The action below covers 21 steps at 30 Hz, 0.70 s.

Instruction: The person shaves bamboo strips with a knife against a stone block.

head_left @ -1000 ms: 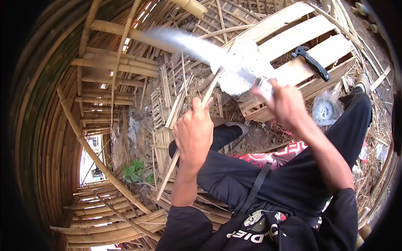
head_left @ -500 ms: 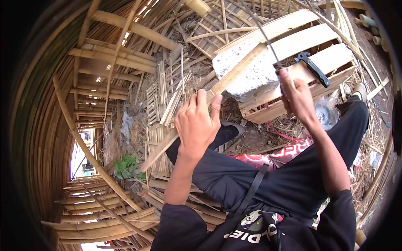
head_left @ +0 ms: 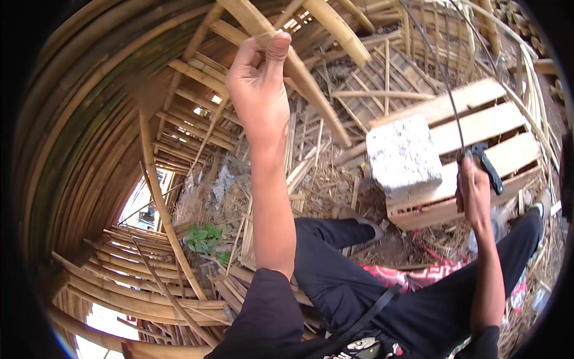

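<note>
The left grip (head_left: 258,93) pinches a long tan bamboo strip (head_left: 314,96) far left, seemingly apart for safety from the long, thin, dark blade (head_left: 446,78) clasped in the right grip (head_left: 475,194).

One left hand (head_left: 258,99) at twelve o'clock, one right hand (head_left: 475,196) at three — two in all. One bamboo strip (head_left: 315,93) at twelve; one long blade (head_left: 449,96) at two; one slatted crate (head_left: 481,121), one white block (head_left: 403,151), one black tool (head_left: 491,170) near three.
</note>
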Each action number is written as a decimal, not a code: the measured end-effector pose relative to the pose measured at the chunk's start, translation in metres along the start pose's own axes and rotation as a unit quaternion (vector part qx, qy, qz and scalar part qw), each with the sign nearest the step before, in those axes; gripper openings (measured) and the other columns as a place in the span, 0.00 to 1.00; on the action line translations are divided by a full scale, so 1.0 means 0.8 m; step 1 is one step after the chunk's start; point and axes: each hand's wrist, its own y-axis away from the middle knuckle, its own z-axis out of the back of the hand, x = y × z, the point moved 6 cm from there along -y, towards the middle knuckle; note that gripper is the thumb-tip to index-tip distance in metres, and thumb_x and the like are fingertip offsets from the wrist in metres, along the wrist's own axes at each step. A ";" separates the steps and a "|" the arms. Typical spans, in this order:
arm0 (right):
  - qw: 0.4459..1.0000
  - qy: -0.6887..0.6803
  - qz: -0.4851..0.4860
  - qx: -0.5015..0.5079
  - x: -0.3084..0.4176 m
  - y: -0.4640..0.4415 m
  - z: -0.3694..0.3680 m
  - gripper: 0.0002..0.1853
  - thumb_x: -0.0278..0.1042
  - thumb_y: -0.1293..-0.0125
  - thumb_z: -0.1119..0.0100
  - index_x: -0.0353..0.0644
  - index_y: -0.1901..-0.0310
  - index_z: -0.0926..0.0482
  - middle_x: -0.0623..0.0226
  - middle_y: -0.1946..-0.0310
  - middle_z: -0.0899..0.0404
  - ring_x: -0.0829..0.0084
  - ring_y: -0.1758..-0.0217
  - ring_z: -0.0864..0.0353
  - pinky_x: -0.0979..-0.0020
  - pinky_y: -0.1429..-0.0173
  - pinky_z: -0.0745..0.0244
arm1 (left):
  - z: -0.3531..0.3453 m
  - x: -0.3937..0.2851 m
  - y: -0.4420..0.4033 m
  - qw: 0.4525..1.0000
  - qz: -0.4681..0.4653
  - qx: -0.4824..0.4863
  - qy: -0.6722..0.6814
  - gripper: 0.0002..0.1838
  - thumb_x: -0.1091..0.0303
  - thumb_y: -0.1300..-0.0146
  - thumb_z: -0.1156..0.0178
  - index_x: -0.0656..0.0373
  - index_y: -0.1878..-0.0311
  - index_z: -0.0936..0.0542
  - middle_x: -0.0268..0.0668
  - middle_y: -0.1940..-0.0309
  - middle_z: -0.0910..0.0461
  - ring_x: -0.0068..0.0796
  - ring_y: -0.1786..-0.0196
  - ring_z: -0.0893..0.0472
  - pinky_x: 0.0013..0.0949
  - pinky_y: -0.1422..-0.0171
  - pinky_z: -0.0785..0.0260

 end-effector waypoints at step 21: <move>0.989 0.048 -0.106 0.091 -0.013 0.030 -0.047 0.34 0.65 0.23 0.51 0.43 0.79 0.33 0.76 0.87 0.36 0.82 0.86 0.36 0.73 0.82 0.42 | 0.020 0.023 -0.029 0.999 0.046 0.007 -0.001 0.31 0.46 0.32 0.33 0.65 0.42 0.25 0.44 0.45 0.19 0.37 0.41 0.19 0.44 0.36 0.23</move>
